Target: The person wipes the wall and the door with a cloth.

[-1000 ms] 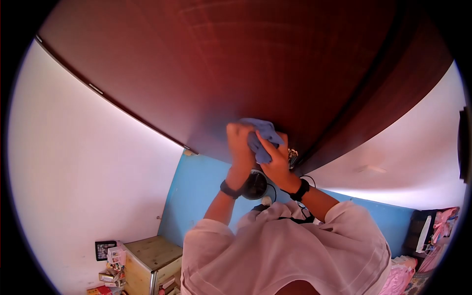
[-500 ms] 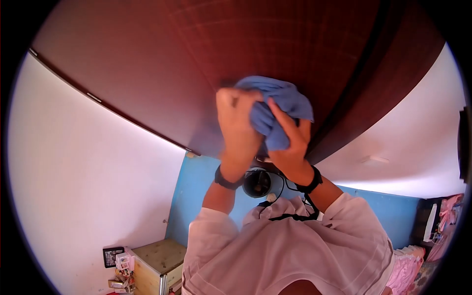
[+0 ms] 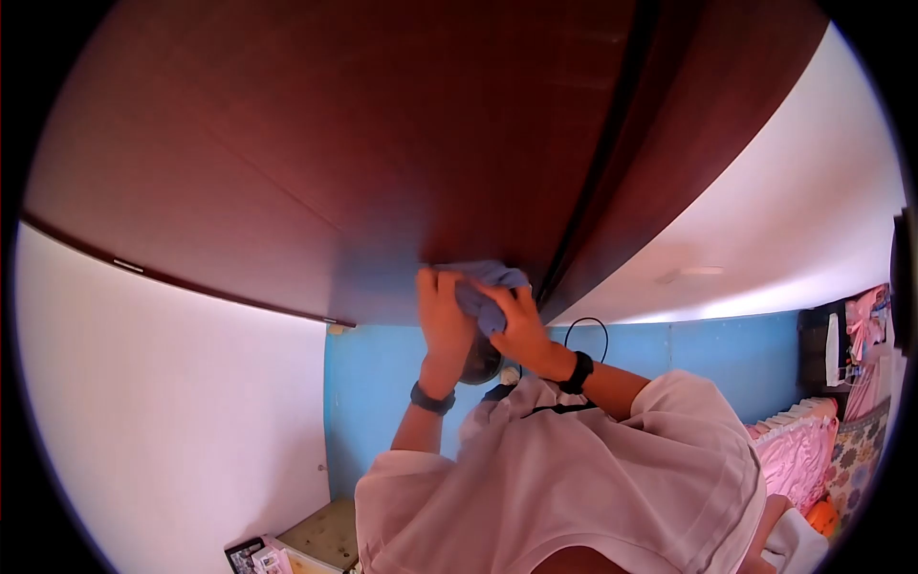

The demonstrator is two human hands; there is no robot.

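A crumpled blue cloth (image 3: 488, 277) is bunched against the lower part of a dark red-brown wooden panel (image 3: 325, 124). My left hand (image 3: 445, 320) grips the cloth's left side, its fingers bent and partly hidden against the wood. On the other side, my right hand (image 3: 526, 330) is closed round the cloth, thumb and fingers pressed into its folds. Both wrists wear dark bands.
Below my hands is a dark round object (image 3: 481, 365), partly covered. A black cable (image 3: 587, 320) loops beside my right wrist. A wooden cabinet (image 3: 320, 536) stands lower left. Pink fabric (image 3: 798, 454) is at the right, before a blue wall (image 3: 660, 364).
Both hands and the cloth have moved down the panel in the view, slightly to the left. The view has also shifted, and more of the panel shows above the hands.
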